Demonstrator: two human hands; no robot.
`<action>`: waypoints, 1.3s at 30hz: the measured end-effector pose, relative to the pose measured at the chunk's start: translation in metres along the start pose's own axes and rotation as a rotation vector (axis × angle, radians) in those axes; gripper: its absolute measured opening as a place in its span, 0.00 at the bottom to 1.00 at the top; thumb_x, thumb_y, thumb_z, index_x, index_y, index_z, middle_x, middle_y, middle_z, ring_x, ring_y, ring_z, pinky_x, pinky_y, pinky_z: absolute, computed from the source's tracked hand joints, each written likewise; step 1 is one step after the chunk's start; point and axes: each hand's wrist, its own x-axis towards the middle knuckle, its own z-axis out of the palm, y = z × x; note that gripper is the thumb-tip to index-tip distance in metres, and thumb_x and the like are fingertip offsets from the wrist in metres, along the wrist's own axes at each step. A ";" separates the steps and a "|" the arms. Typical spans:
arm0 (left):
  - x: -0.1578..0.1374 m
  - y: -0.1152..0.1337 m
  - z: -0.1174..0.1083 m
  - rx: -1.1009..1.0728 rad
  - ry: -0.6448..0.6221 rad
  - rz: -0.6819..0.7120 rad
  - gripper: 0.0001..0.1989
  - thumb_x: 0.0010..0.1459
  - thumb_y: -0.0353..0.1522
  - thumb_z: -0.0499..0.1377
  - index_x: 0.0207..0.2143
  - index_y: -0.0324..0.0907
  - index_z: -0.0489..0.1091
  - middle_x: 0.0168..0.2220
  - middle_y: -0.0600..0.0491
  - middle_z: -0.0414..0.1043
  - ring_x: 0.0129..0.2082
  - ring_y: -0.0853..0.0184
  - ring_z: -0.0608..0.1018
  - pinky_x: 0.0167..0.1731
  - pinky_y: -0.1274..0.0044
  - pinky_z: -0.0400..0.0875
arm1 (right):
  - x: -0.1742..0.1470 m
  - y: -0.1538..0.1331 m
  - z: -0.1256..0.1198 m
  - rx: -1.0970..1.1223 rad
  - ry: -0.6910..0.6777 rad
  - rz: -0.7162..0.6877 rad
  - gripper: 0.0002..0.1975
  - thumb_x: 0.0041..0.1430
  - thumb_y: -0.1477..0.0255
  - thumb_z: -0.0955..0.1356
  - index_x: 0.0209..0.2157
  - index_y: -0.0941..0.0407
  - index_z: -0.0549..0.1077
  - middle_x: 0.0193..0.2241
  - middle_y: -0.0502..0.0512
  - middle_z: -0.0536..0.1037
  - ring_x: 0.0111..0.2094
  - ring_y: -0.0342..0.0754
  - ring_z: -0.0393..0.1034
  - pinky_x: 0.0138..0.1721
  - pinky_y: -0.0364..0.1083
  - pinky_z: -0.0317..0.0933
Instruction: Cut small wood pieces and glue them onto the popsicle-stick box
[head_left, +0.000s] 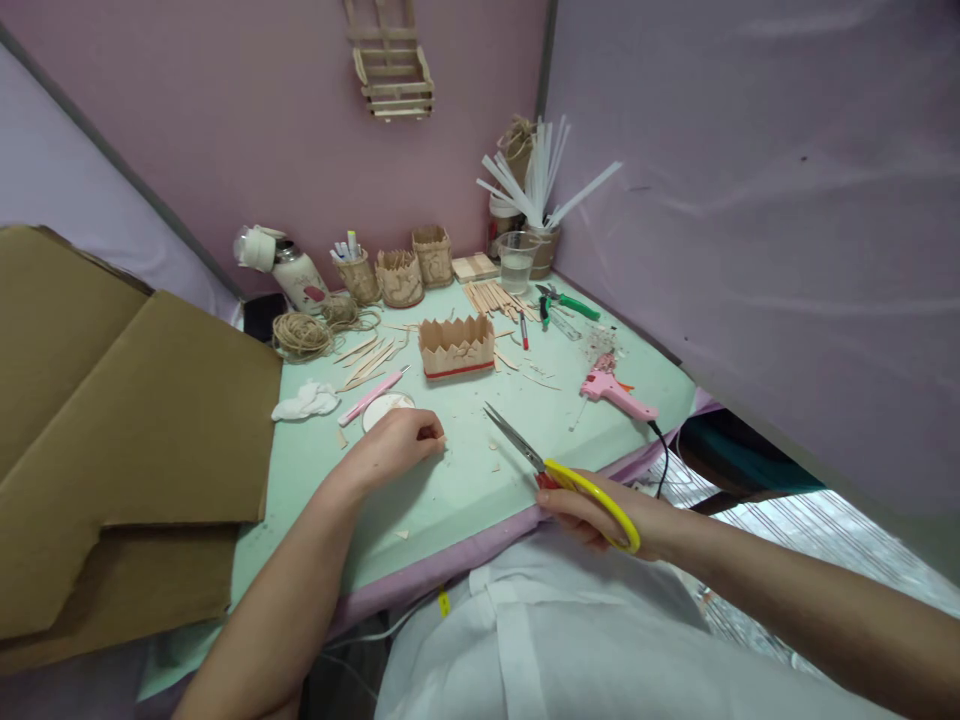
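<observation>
Had the table spread beneath and beyond both hands. Saw the wooden box upright on top, beyond the left hand and apart from both hands. Looked well advanced there: walls up, top edge jagged, red band along the foot, small raised ornament on the front. Could not check the hidden outer sides for decoration. Noted jagged-topped pots farther beyond the left hand, seemingly complete.

Had the left hand narrow, fingers bent into a pinch; could not tell a tiny piece from bare fingertips. Held the yellow-handled scissors in the right hand, blades aimed past the left fingertips. Saw the pink glue gun beyond the right hand, ungripped, and the pink knife just beyond the left. Counted loose strips past the knife as material left over. Judged small cutting unfinished, from offcuts scattered between and nearer than the hands.
</observation>
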 end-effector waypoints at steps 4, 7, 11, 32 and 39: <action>0.000 -0.005 -0.002 0.118 0.033 -0.034 0.08 0.49 0.35 0.56 0.27 0.42 0.72 0.26 0.52 0.72 0.28 0.67 0.70 0.27 0.77 0.59 | 0.000 0.008 -0.001 -0.039 0.120 -0.054 0.22 0.57 0.54 0.60 0.20 0.54 0.53 0.14 0.41 0.53 0.15 0.37 0.46 0.17 0.39 0.45; 0.002 -0.003 0.001 0.186 0.082 -0.037 0.09 0.51 0.33 0.54 0.26 0.41 0.73 0.28 0.49 0.72 0.31 0.64 0.71 0.31 0.76 0.60 | -0.002 0.010 -0.002 -0.138 0.149 -0.083 0.23 0.58 0.54 0.59 0.19 0.55 0.53 0.13 0.42 0.56 0.16 0.37 0.49 0.20 0.40 0.47; 0.009 0.011 0.021 0.219 0.312 0.067 0.12 0.55 0.31 0.51 0.33 0.41 0.74 0.35 0.47 0.71 0.36 0.63 0.72 0.36 0.74 0.62 | -0.006 0.007 0.000 -0.206 0.192 -0.109 0.21 0.59 0.55 0.59 0.19 0.54 0.55 0.12 0.43 0.58 0.16 0.38 0.51 0.22 0.41 0.49; 0.015 0.032 0.049 -0.723 0.011 0.075 0.08 0.48 0.35 0.60 0.29 0.39 0.66 0.27 0.52 0.71 0.28 0.69 0.72 0.30 0.77 0.65 | 0.003 -0.004 0.011 -0.206 0.342 -0.133 0.18 0.55 0.55 0.61 0.25 0.53 0.54 0.15 0.41 0.57 0.18 0.38 0.52 0.21 0.41 0.49; 0.016 0.030 0.044 -1.013 0.112 0.022 0.07 0.44 0.32 0.61 0.29 0.39 0.70 0.25 0.55 0.69 0.24 0.75 0.68 0.27 0.80 0.61 | 0.013 -0.004 0.016 -0.226 0.364 -0.201 0.15 0.54 0.59 0.63 0.25 0.54 0.54 0.19 0.42 0.56 0.20 0.39 0.52 0.21 0.40 0.49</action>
